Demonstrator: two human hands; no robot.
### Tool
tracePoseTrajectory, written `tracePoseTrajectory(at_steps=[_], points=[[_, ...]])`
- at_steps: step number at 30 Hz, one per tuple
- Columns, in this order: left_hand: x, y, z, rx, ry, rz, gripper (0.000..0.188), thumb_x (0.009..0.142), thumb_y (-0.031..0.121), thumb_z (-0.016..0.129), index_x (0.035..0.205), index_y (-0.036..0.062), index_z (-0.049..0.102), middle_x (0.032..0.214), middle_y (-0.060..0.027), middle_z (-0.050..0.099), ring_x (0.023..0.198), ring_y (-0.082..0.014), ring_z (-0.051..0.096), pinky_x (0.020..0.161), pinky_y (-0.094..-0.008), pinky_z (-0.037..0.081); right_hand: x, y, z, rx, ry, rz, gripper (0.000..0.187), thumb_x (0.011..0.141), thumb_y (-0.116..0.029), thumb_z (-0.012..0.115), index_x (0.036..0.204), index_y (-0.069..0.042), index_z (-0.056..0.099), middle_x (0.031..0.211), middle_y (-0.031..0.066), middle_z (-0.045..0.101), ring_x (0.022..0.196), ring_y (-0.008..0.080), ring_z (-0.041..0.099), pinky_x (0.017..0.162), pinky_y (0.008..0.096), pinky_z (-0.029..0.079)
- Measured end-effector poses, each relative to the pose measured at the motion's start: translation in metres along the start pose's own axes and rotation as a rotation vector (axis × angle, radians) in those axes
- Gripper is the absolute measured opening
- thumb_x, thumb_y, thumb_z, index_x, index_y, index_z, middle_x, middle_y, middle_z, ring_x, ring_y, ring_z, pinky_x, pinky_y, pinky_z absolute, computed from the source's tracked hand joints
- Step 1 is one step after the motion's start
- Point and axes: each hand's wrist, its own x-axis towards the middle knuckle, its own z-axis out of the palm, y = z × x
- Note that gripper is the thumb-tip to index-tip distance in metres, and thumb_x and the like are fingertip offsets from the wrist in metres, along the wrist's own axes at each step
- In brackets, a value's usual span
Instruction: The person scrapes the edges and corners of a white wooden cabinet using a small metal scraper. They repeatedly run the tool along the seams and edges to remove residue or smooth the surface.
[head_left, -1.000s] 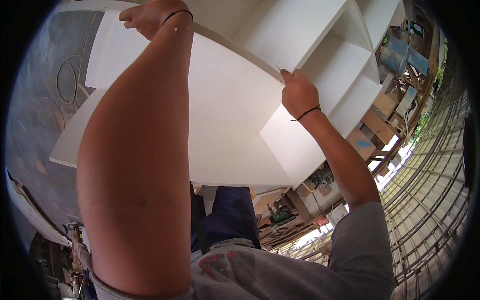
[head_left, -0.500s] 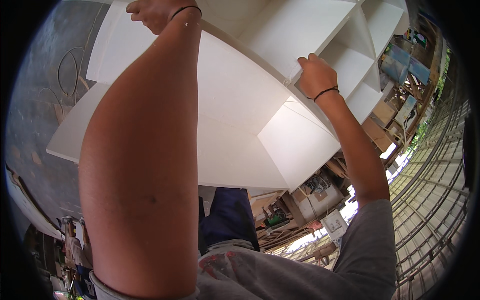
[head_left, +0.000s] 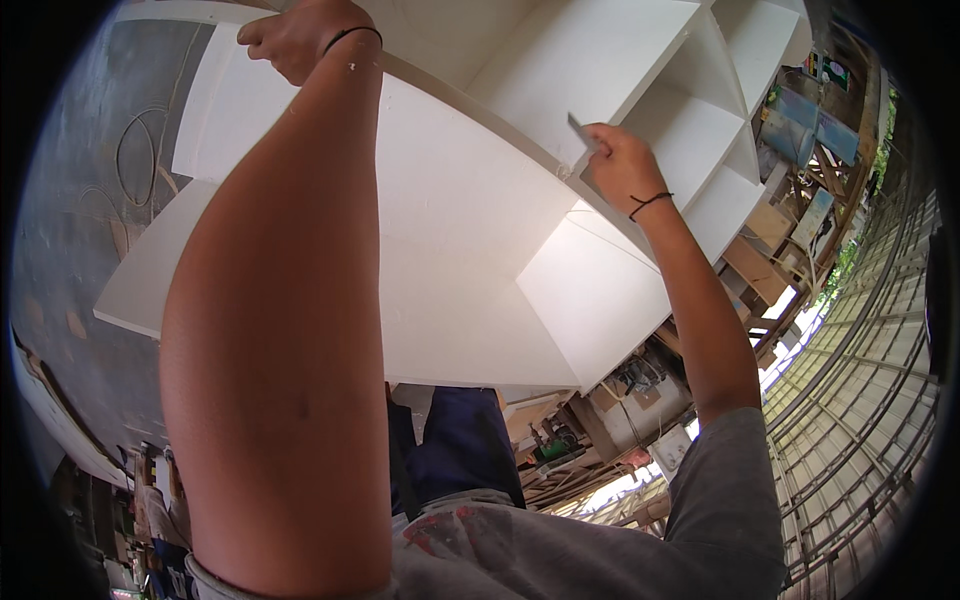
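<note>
Cabinet (head_left: 455,225) and thin blade (head_left: 579,130), two hands at work

From left to right: the left hand (head_left: 305,42) sits at eleven o'clock, fingers bent above the upper end of the cabinet; whether they clamp it or merely rest, I cannot tell. The white cabinet spreads across the middle, from nine o'clock round to two, with its shelves (head_left: 685,125) between one and two. At one o'clock the thin blade juts from the right hand (head_left: 625,168), pinched by the fingers, its tip pointing toward eleven; contact with the cabinet is unclear. Good handling, I judge, means a steady left hand, a low blade angle and short, light strokes that spare the white face. At two o'clock, a dark item (head_left: 832,68) bears coloured marks too small to read; no other writing is legible.
</note>
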Motion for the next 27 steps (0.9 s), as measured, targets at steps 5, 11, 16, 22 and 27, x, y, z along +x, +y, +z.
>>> tracePoseTrajectory(at_steps=[5,11,16,22,27], points=[[0.000,-0.002,0.001,0.028,-0.037,-0.062,0.041,0.088,0.017,0.056,0.120,-0.0035,0.040,0.114,-0.0209,0.058,0.096,-0.0345,0.065,0.077,-0.0413,0.058,-0.011,0.111,0.046,0.242,0.615,0.296,0.031,0.082,-0.008,0.061,0.113,-0.003,0.063,0.092,0.0132,0.065,0.079,0.0252,0.064,0.073,0.0369,0.052],[0.003,0.001,0.008,0.019,-0.047,-0.061,0.046,0.085,0.017,0.061,0.118,-0.0047,0.037,0.112,-0.0183,0.057,0.095,-0.0333,0.067,0.074,-0.0380,0.062,-0.011,0.138,0.122,0.402,0.830,0.600,0.030,0.083,-0.014,0.059,0.111,-0.006,0.064,0.095,0.0108,0.064,0.084,0.0267,0.064,0.076,0.0386,0.051],[0.038,-0.013,0.029,-0.077,0.002,-0.010,0.060,0.086,0.024,0.061,0.126,-0.0080,0.032,0.122,-0.0233,0.046,0.113,-0.0359,0.052,0.086,-0.0437,0.053,-0.014,0.105,0.103,0.290,0.764,0.633,0.025,0.084,-0.016,0.056,0.107,-0.011,0.065,0.101,0.0071,0.064,0.090,0.0271,0.063,0.077,0.0409,0.050],[-0.042,-0.085,-0.004,-0.035,-0.059,1.230,0.071,0.084,0.030,0.063,0.139,-0.0005,0.030,0.147,-0.0326,0.019,0.139,-0.0448,0.020,0.110,-0.0558,0.020,-0.018,0.088,0.092,0.276,0.692,0.720,0.027,0.087,-0.017,0.052,0.112,-0.015,0.062,0.110,0.0041,0.061,0.097,0.0253,0.062,0.081,0.0421,0.050],[-0.169,-0.122,-0.017,0.431,-0.737,1.622,0.044,0.081,0.047,0.067,0.108,0.0114,0.068,0.116,-0.0032,0.064,0.132,-0.0245,0.042,0.109,-0.0687,0.005,-0.015,0.094,0.099,0.289,0.778,0.728,0.027,0.083,-0.018,0.055,0.107,-0.015,0.065,0.105,0.0057,0.065,0.095,0.0281,0.063,0.080,0.0420,0.049]])
